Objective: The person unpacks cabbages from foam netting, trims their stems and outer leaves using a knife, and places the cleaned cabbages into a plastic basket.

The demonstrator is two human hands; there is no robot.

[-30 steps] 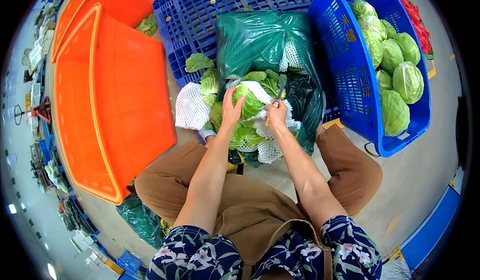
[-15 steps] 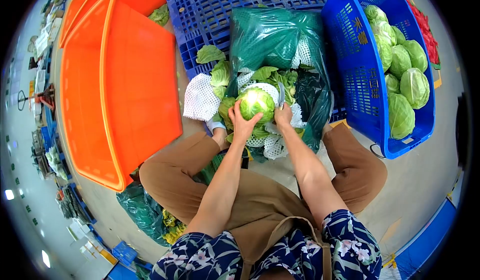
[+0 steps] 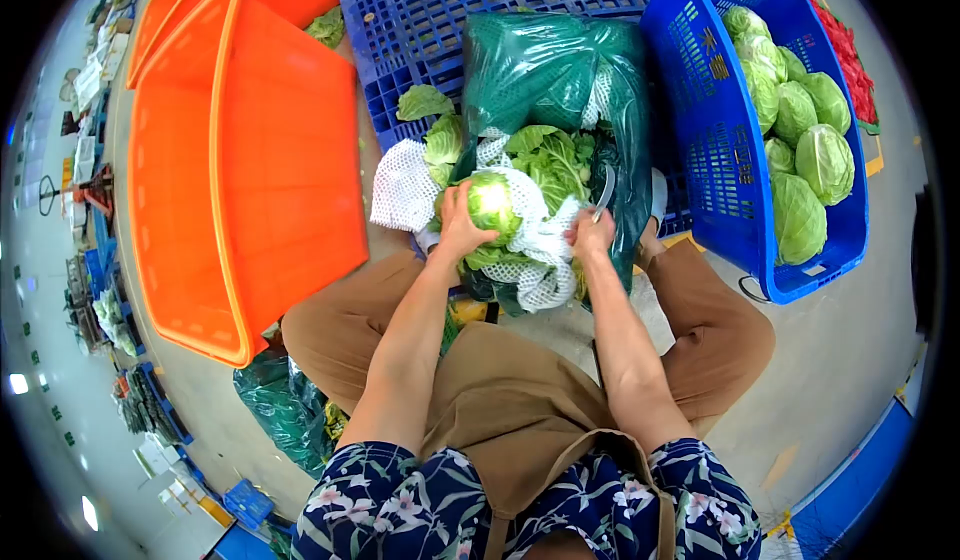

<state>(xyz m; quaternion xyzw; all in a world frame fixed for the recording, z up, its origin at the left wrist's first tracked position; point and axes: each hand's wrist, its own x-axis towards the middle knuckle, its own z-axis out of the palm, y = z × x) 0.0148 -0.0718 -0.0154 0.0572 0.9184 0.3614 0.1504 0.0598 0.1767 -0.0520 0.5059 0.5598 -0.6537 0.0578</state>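
Observation:
A pale green cabbage (image 3: 491, 203) is gripped by my left hand (image 3: 462, 228), with the fingers round its left side. My right hand (image 3: 592, 233) is closed on a knife (image 3: 605, 190) whose curved blade points up and away. White foam netting (image 3: 548, 242) stretches between the cabbage and my right hand, which touches it. Beneath and behind lie loose leaves (image 3: 549, 165) and more netting. A green plastic bag (image 3: 555, 70) of netted, rounded contents stands just beyond. Another piece of white netting (image 3: 402, 188) lies to the left.
Two orange bins (image 3: 285, 180) stand at the left. A blue crate (image 3: 712, 150) of several cabbages (image 3: 825, 164) is at the right, with a red bundle (image 3: 845, 60) behind it. A blue pallet (image 3: 420, 20) lies ahead. A green bag (image 3: 285, 410) rests at lower left.
The cabbage has moved slightly left in my left hand and turned. My right hand has moved right with the knife, and the white netting now stretches out from the cabbage toward it.

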